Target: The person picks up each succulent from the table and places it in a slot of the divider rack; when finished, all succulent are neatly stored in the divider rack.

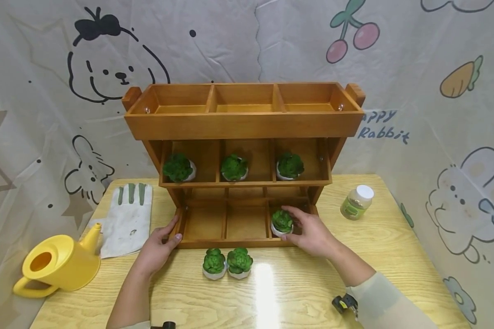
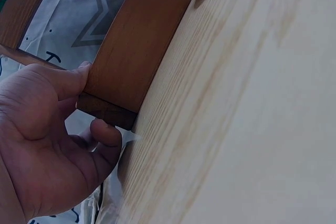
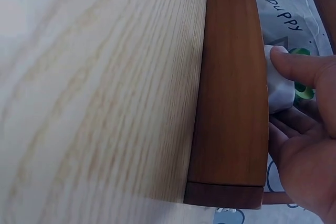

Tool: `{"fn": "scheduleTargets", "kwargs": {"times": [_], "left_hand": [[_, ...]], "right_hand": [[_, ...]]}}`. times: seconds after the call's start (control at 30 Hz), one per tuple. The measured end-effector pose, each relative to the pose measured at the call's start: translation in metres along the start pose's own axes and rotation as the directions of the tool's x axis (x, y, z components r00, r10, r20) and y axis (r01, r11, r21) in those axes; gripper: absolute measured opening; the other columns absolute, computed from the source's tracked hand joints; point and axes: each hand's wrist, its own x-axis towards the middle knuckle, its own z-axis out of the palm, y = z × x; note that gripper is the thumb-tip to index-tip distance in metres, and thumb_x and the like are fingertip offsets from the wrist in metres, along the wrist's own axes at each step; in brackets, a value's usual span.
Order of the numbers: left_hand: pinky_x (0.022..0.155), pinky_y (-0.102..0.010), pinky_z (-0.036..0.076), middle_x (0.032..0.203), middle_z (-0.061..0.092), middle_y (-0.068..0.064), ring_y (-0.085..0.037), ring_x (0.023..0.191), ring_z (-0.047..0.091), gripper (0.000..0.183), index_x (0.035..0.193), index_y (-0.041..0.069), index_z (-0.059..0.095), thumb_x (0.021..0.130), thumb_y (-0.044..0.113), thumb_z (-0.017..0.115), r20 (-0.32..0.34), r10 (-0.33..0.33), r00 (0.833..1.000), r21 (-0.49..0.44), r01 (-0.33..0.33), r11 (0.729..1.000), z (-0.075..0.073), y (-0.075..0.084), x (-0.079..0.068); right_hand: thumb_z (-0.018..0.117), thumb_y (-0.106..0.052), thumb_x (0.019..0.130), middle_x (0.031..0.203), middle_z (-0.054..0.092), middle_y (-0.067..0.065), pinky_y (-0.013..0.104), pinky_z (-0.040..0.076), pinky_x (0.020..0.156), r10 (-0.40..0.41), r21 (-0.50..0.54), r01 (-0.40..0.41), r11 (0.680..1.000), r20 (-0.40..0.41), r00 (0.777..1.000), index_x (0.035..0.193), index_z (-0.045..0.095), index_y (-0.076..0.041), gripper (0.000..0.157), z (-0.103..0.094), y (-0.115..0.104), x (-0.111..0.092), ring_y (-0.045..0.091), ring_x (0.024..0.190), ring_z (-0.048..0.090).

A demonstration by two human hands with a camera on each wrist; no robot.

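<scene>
A three-tier wooden plant shelf [image 1: 243, 125] stands on the table. My right hand [image 1: 314, 235] holds a small potted succulent [image 1: 281, 221] at the right compartment of the bottom tier, thumb and fingers around its white pot [image 3: 280, 80]. My left hand [image 1: 159, 249] grips the bottom tier's left front corner [image 2: 107, 111], thumb against the front board. Three more succulents sit in the middle tier, one per compartment: left [image 1: 178, 167], middle [image 1: 233, 167] and right [image 1: 290, 165]. Side by side on the table before the shelf stand two others, a left plant [image 1: 214, 263] and a right plant [image 1: 239, 262].
At the left stands a yellow watering can [image 1: 61, 262], beside white gloves [image 1: 127, 224] with green fingertips. A small jar [image 1: 357, 202] with a white lid is right of the shelf. Printed cloth [image 1: 214, 41] hangs behind and along the sides of the table [image 1: 313, 292].
</scene>
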Motion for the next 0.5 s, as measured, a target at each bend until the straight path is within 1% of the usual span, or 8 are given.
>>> {"fn": "scheduleTargets", "kwargs": {"times": [0.23,0.5], "left_hand": [[0.117,-0.066,0.024,0.150,0.038,-0.029,-0.049,0.142,0.034,0.065,0.165,0.023,0.029,0.107,0.030,0.059,0.002,0.007,1.000,-0.005,-0.007,1.000,0.000,-0.001,0.000],[0.117,-0.066,0.024,0.151,0.037,-0.028,-0.048,0.143,0.033,0.065,0.165,0.025,0.029,0.107,0.031,0.059,0.007,0.001,1.000,-0.010,-0.001,1.000,0.000,-0.001,0.000]], "right_hand": [[0.083,-0.017,0.089,0.132,0.066,0.016,0.047,0.054,0.099,-0.017,-0.031,0.018,0.999,0.028,0.999,0.153,0.046,-0.007,0.075,0.002,0.006,0.001,0.034,0.119,0.066],[0.080,-0.020,0.092,0.131,0.067,0.015,0.048,0.053,0.100,-0.017,-0.011,0.018,1.000,0.080,0.997,0.155,0.044,-0.007,0.073,0.001,0.012,0.003,0.032,0.121,0.065]]}}
